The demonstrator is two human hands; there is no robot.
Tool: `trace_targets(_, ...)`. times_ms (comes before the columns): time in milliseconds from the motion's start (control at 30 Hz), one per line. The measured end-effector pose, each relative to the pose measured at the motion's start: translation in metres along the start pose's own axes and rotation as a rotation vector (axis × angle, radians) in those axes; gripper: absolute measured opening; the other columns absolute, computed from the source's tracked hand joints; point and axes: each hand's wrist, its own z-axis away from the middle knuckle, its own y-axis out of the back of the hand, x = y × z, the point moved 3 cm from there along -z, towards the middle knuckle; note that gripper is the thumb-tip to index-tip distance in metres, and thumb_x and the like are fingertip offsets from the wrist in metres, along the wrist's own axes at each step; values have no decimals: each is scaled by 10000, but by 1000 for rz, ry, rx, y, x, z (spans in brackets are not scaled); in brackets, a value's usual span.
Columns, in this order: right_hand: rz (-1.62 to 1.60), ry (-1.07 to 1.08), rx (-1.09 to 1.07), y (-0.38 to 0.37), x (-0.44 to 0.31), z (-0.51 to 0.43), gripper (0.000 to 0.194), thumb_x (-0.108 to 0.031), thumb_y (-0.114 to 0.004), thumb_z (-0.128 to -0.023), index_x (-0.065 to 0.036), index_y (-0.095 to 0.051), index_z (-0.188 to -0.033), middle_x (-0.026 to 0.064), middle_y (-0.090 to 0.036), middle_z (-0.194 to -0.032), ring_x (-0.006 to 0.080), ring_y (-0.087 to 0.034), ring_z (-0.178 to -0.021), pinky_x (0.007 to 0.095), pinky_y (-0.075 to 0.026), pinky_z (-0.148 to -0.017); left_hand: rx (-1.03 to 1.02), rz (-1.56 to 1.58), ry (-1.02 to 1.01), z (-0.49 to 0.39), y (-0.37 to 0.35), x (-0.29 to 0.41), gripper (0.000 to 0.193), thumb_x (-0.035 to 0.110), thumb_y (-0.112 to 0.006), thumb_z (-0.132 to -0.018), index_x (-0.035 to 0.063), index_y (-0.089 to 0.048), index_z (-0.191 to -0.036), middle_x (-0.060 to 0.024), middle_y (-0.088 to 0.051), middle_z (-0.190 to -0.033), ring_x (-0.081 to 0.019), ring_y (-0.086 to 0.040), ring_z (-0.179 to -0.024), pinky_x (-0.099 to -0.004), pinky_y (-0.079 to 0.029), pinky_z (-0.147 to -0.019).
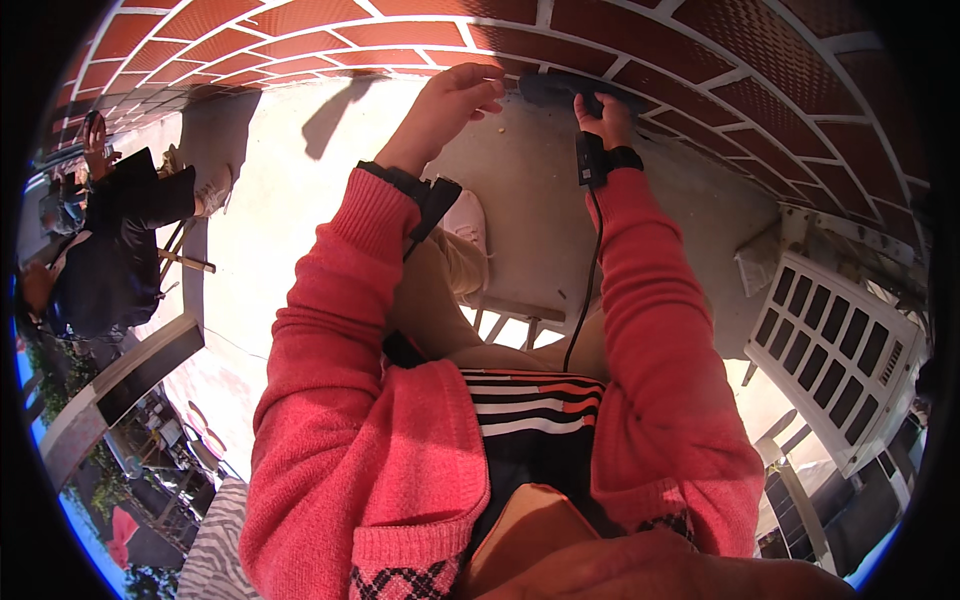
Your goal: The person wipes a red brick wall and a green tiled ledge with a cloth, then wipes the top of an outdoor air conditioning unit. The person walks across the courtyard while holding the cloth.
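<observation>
My left hand (461, 97) is raised before the brick-patterned wall (420, 34), its fingers loosely bent and apart, with nothing visible in them. To its right, my right hand (613, 120) is closed around a dark handle-like part (594, 106). That part seems to belong to a dark flat object (551, 88) low against the wall; its exact kind is unclear in the shade. Both wrists carry black strapped devices, and a cable runs from the right one toward my lap. Under my hands lies the concrete floor (525, 165).
At left another person (112, 225) in dark clothes sits near the wall. A white slatted plastic piece (832, 352) stands at right. My shoe (466, 221) is on the floor, beside a wooden rung (521, 309) by my legs. A pale beam (127, 375) is at lower left.
</observation>
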Motion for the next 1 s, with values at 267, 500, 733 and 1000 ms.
trace_targets(267,797,876,322,171,-63,-49,460,-386,-769,-724,31,-699,-906,211,-690,-841,358,-675,-821,428,-558,-756,45,57,-65,8,4,8,359,259,-612,-933,41,-609,-1218,-51,-696,-1057,-130,-637,-903,-287,-470,-820)
trace_targets(500,144,366,125,82,-21,-18,324,-264,-694,-820,24,-663,-967,190,-647,-982,332,-631,-919,453,-562,-784,48,25,-11,8,2,5,347,249,-583,-953,78,-600,-1254,-33,-679,-1091,-135,-640,-955,-298,-469,-882)
trace_targets(733,-81,-414,-116,-74,-19,66,327,39,-558,-843,-2,-519,-1165,136,-546,-1170,285,-560,-1047,464,-594,-801,27,-36,6,2,-5,3,353,213,-590,-918,44,-609,-1227,-35,-678,-1054,-129,-638,-920,-271,-485,-800)
trace_targets(1000,834,-291,-514,-109,-81,139,432,-101,-618,-780,-46,-575,-1206,79,-613,-1105,204,-612,-983,380,-576,-752,3,2,-67,10,-9,9,368,217,-640,-901,17,-617,-1209,-60,-672,-1055,-152,-639,-901,-289,-484,-779)
